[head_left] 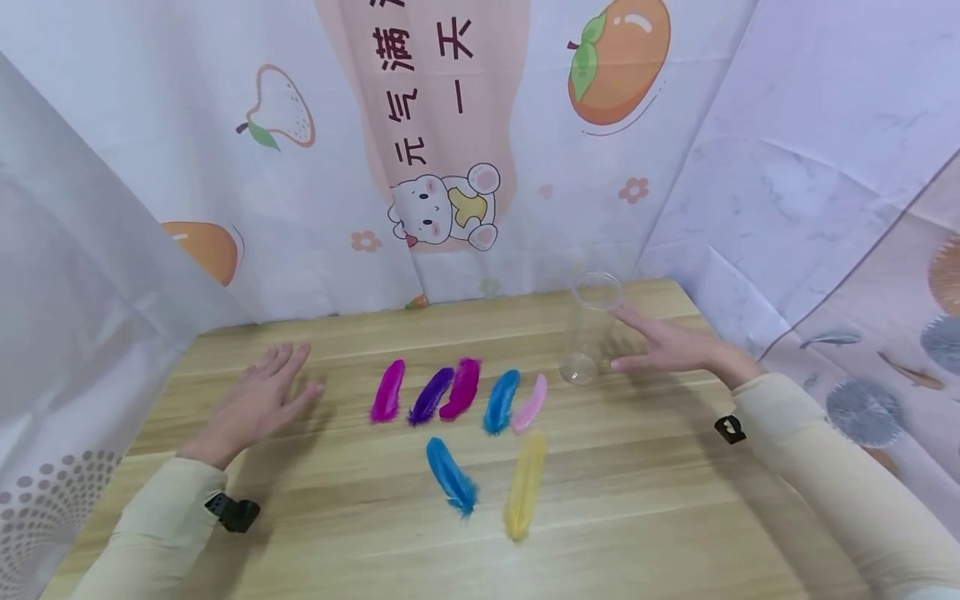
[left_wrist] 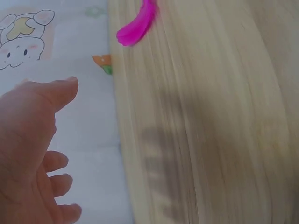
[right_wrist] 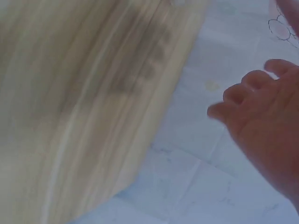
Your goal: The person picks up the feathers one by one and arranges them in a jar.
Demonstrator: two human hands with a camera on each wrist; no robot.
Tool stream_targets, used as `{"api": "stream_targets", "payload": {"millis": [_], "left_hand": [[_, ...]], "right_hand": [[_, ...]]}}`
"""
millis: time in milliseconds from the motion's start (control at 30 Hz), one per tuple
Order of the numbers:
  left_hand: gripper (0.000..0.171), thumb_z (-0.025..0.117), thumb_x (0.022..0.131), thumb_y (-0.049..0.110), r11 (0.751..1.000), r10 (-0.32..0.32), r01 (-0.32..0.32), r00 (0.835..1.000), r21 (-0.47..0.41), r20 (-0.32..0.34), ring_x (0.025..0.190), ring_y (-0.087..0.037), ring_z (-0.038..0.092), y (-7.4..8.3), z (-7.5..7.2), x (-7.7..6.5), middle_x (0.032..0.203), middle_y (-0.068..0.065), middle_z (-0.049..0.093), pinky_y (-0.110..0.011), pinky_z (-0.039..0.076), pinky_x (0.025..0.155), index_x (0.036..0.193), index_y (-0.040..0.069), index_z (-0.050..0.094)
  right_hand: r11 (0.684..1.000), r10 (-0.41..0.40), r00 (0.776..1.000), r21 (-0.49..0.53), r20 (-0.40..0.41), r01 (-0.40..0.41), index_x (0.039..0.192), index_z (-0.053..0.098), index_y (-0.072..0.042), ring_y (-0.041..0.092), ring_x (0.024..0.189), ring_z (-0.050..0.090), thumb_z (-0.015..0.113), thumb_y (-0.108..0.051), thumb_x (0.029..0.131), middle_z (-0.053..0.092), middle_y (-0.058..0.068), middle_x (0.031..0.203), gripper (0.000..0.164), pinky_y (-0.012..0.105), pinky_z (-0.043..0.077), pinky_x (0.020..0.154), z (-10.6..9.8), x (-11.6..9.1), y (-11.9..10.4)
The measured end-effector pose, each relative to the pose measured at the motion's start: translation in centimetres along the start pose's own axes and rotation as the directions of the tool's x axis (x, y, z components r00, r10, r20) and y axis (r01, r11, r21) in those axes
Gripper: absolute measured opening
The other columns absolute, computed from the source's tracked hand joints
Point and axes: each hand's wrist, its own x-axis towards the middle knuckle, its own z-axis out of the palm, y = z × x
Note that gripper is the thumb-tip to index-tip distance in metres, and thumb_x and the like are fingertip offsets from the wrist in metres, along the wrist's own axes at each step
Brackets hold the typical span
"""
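Over the left part of the wooden table (head_left: 337,542) my left hand (head_left: 258,400) hovers with fingers spread, holding nothing. Nearest to it lies a magenta feather (head_left: 387,392), which the left wrist view also catches at its top. My right hand (head_left: 667,346) is beside a tall clear plastic cup (head_left: 585,333), its fingers extended and its fingertips close to the cup's right side. A purple feather (head_left: 431,396), a dark pink feather (head_left: 461,389), a blue feather (head_left: 502,402) and a light pink feather (head_left: 530,403) follow in a row.
In front of that row lie another blue feather (head_left: 452,475) and a long yellow feather (head_left: 527,487). A printed curtain (head_left: 300,217) hangs right behind the table's back edge and along both sides. Black straps sit on both sleeves.
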Motion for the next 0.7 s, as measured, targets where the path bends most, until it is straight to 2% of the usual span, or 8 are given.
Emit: {"api": "stream_targets", "payload": {"millis": [67, 133, 233, 300, 367, 500, 600, 700], "left_hand": [[0.083, 0.054, 0.103, 0.049, 0.998, -0.019, 0.021, 1.0, -0.052, 0.023, 0.147, -0.055, 0.013, 0.1, 0.1, 0.2, 0.161, -0.034, 0.014, -0.074, 0.017, 0.111, 0.161, 0.004, 0.017], [0.086, 0.057, 0.102, 0.049, 0.99, -0.028, 0.034, 0.998, -0.135, 0.047, 0.148, -0.053, 0.014, 0.5, 0.2, 0.7, 0.163, -0.031, 0.014, -0.071, 0.019, 0.113, 0.161, 0.003, 0.015], [0.089, 0.061, 0.1, 0.048, 0.969, -0.019, 0.037, 0.997, -0.243, 0.076, 0.148, -0.051, 0.018, 1.1, 0.9, 1.5, 0.164, -0.028, 0.017, -0.069, 0.021, 0.114, 0.161, 0.002, 0.015], [0.09, 0.063, 0.099, 0.047, 0.952, 0.001, 0.025, 0.996, -0.305, 0.086, 0.148, -0.049, 0.02, 1.6, 1.5, 2.2, 0.163, -0.027, 0.02, -0.066, 0.021, 0.115, 0.16, -0.001, 0.017], [0.09, 0.064, 0.099, 0.047, 0.938, 0.006, 0.031, 0.994, -0.345, 0.108, 0.147, -0.05, 0.022, 2.2, 2.2, 2.7, 0.162, -0.027, 0.022, -0.066, 0.022, 0.115, 0.159, -0.002, 0.018], [0.092, 0.068, 0.096, 0.046, 0.918, 0.007, 0.05, 0.99, -0.393, 0.144, 0.145, -0.051, 0.025, 3.4, 3.6, 3.8, 0.16, -0.029, 0.026, -0.065, 0.025, 0.114, 0.158, -0.004, 0.022], [0.092, 0.072, 0.094, 0.043, 0.919, 0.002, 0.06, 0.988, -0.39, 0.157, 0.145, -0.05, 0.027, 4.2, 4.6, 4.6, 0.158, -0.03, 0.029, -0.063, 0.027, 0.114, 0.156, -0.006, 0.025], [0.09, 0.075, 0.093, 0.039, 0.924, -0.015, 0.074, 0.987, -0.375, 0.157, 0.144, -0.05, 0.028, 4.9, 5.3, 5.4, 0.156, -0.031, 0.032, -0.062, 0.028, 0.115, 0.154, -0.009, 0.029]], "right_hand": [[0.983, -0.024, 0.999, 0.181, -0.021, 0.027, 0.164, 0.005, -0.017, 0.041, 0.152, 0.006, 0.077, -0.023, 0.092, 0.005, 0.023, 0.167, 0.102, 0.058, 0.013, 0.12, 0.3, 0.2, 0.0], [0.946, -0.035, 0.997, 0.319, -0.068, 0.055, 0.164, -0.002, -0.025, 0.038, 0.152, 0.009, 0.078, -0.012, 0.091, 0.006, 0.02, 0.167, 0.109, 0.056, 0.016, 0.12, 0.6, 0.3, -0.1], [0.889, -0.059, 0.988, 0.443, -0.142, 0.116, 0.162, -0.012, -0.029, 0.042, 0.151, 0.014, 0.075, 0.002, 0.09, 0.008, 0.023, 0.167, 0.117, 0.06, 0.021, 0.116, 0.8, 0.7, -0.5], [0.866, -0.066, 0.98, 0.478, -0.186, 0.149, 0.162, -0.014, -0.025, 0.046, 0.148, 0.02, 0.074, 0.004, 0.089, 0.011, 0.025, 0.166, 0.118, 0.061, 0.027, 0.112, 1.0, 1.0, -0.8], [0.846, -0.067, 0.973, 0.504, -0.221, 0.173, 0.162, -0.013, -0.023, 0.046, 0.146, 0.027, 0.074, 0.006, 0.089, 0.014, 0.026, 0.165, 0.117, 0.057, 0.034, 0.111, 1.1, 1.3, -1.1], [0.831, -0.052, 0.957, 0.519, -0.284, 0.199, 0.163, -0.004, -0.023, 0.037, 0.137, 0.043, 0.075, 0.006, 0.088, 0.023, 0.028, 0.162, 0.113, 0.039, 0.049, 0.104, 1.6, 1.8, -1.3], [0.829, -0.061, 0.951, 0.516, -0.302, 0.217, 0.164, 0.001, -0.024, 0.034, 0.134, 0.046, 0.075, 0.008, 0.086, 0.026, 0.029, 0.159, 0.111, 0.031, 0.052, 0.098, 1.9, 2.1, -1.4], [0.831, -0.067, 0.95, 0.51, -0.305, 0.223, 0.163, 0.006, -0.027, 0.038, 0.136, 0.046, 0.075, 0.009, 0.085, 0.027, 0.029, 0.158, 0.111, 0.034, 0.052, 0.099, 2.1, 2.4, -1.4]]}}
